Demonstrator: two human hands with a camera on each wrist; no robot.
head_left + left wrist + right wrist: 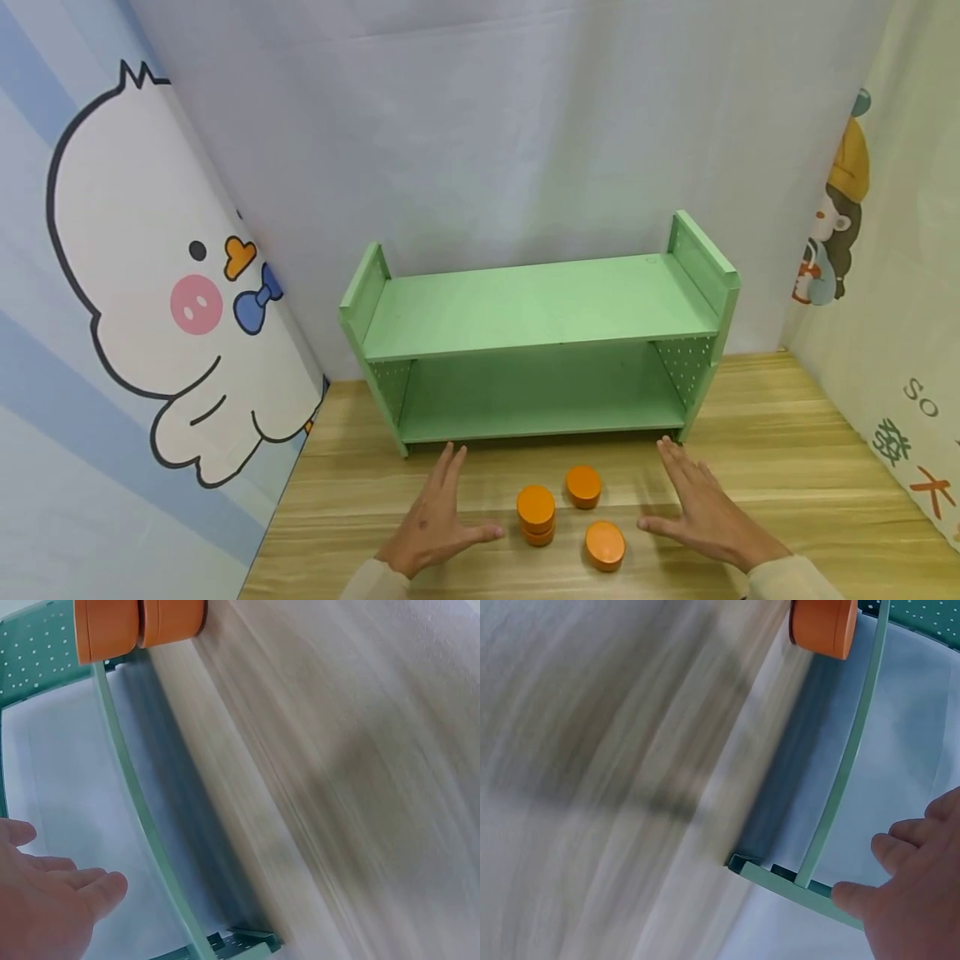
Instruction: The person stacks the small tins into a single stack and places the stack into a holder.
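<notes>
Nearest the camera, at the lower edge of the frame, two pale beige cloth sleeves [375, 582] lead to the left hand [435, 523], lower centre, and the right hand [705, 517], lower right. Both have straight fingers reaching up the frame and thumbs held well away, pointing inward; neither has hold of anything.

Between them, on a yellowish wood-grain table [322, 508], are four squat, smooth orange cylinders: a stack of two [536, 505], a rear single one [583, 485] and a front single one [604, 545]. Each stands upright, round face up, so the stack's axis is vertical. The left thumb is near the stack.

Mid-frame stands a light green two-tier shelf [540, 304] with perforated sides, its front facing the camera and its long axis running left to right. Behind it hangs a pale grey cloth [465, 150]; a white cartoon chick [135, 250] is printed at left, a small cartoon figure [836, 217] at upper right, partly cut off by a fold.

The stack's lower cylinder is mostly covered by the upper. Both wrist views crop the orange cylinders at their top edges and show only part of each hand.
</notes>
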